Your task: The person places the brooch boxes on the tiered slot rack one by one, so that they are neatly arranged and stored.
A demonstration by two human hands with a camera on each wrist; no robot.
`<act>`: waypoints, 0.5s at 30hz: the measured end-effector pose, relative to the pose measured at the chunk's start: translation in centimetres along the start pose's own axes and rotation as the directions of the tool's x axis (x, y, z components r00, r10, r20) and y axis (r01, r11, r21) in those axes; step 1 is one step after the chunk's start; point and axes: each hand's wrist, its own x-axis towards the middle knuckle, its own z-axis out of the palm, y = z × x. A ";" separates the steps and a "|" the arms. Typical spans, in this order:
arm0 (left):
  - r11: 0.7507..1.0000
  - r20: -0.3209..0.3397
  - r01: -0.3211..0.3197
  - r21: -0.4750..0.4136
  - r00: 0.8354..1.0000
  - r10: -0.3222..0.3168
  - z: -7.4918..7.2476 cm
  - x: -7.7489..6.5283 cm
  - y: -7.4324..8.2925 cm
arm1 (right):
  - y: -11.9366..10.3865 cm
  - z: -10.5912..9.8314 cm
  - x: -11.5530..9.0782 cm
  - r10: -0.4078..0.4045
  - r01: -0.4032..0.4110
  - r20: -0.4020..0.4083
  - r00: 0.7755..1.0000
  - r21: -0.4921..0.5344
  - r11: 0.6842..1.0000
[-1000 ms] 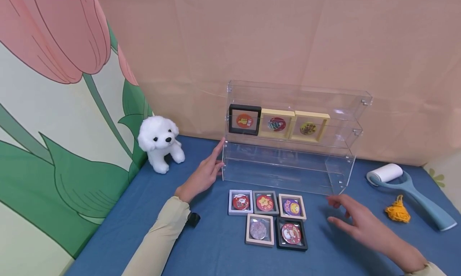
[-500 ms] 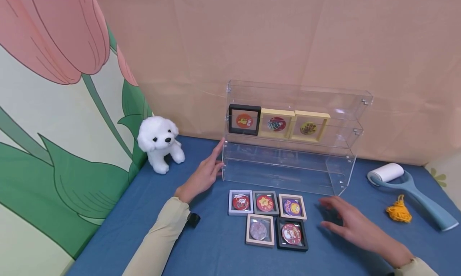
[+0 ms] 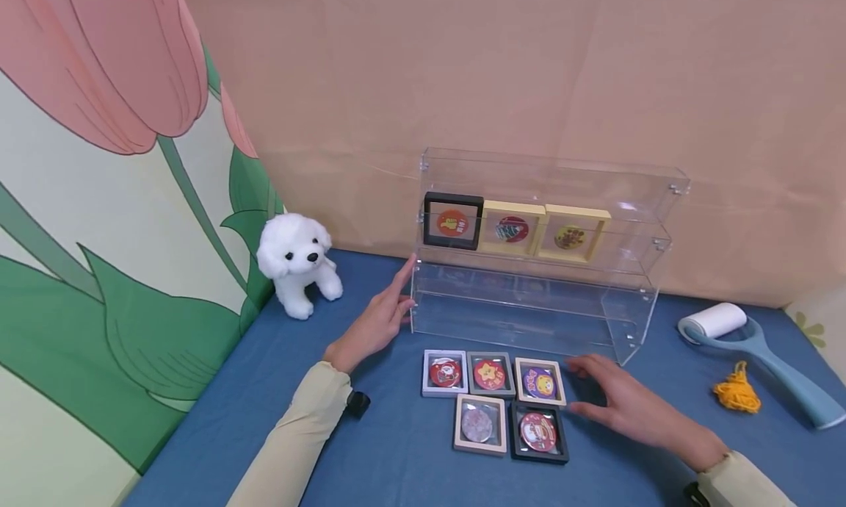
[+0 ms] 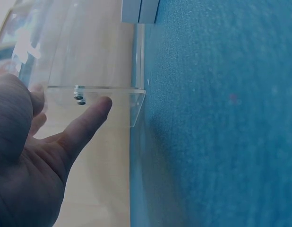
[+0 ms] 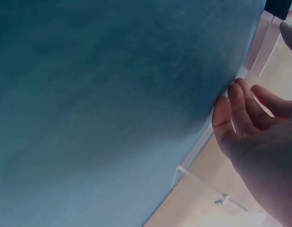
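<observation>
My left hand (image 3: 375, 321) rests its fingertips against the left end of a clear acrylic tiered display stand (image 3: 522, 312); in the left wrist view the thumb lies right at the panel's edge, near a metal screw. My right hand (image 3: 621, 397) hovers low over the cloth with thumb and fingers apart, fingertips right at the right edge of a cream-framed purple badge display box (image 3: 540, 383). Left of that box lie a grey-framed star badge box (image 3: 490, 375) and a white-framed red badge box (image 3: 445, 373). Below them are a beige-framed box (image 3: 479, 425) and a black-framed box (image 3: 539, 433).
On the stand's middle tier stand a black-framed box (image 3: 453, 221) and two yellow-framed boxes (image 3: 512, 228). A white plush dog (image 3: 297, 264) sits at the left. At the right lie a lint roller (image 3: 769, 353) and an orange yarn bundle (image 3: 737, 388).
My right hand has moved left across the cloth to the cream-framed badge box. The left hand stays against the stand, and the head view has shifted slightly.
</observation>
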 end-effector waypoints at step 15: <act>1.000 -0.006 0.001 0.013 1.000 -0.001 0.0 0.0 0.1 | 0.0 0.2 1.5 -0.016 0.014 0.068 0.998 0.032 0.999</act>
